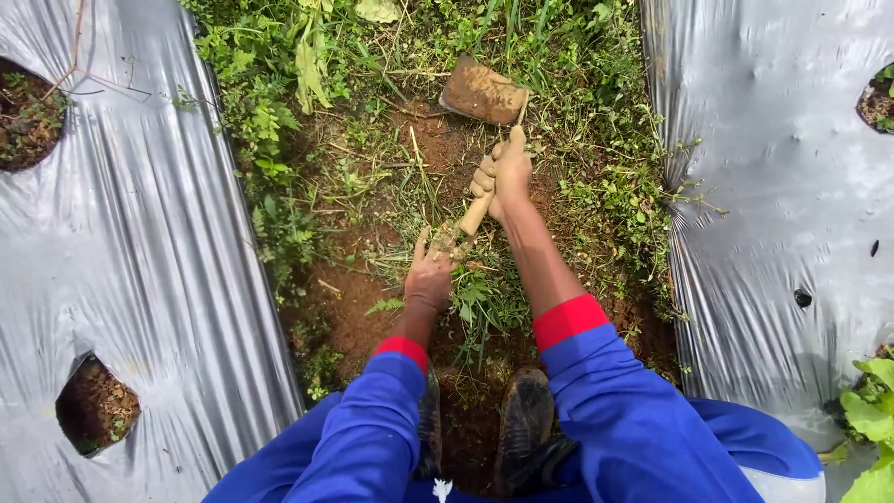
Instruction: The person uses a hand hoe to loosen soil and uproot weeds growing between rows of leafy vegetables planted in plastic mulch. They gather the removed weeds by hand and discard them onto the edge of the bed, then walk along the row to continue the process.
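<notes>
Hand hoe [483, 91] with a soil-caked blade rests on the weedy furrow between two silver plastic mulch sheets [140, 233]. Right hand [504, 175] is wrapped tight around its wooden handle; left hand [430, 270] pinches a grass tuft [445, 244].

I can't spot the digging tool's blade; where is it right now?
In the head view the soil-caked hoe blade lies top centre on the weedy furrow between the plastic sheets, just beyond the right hand gripping its wooden handle.
</notes>
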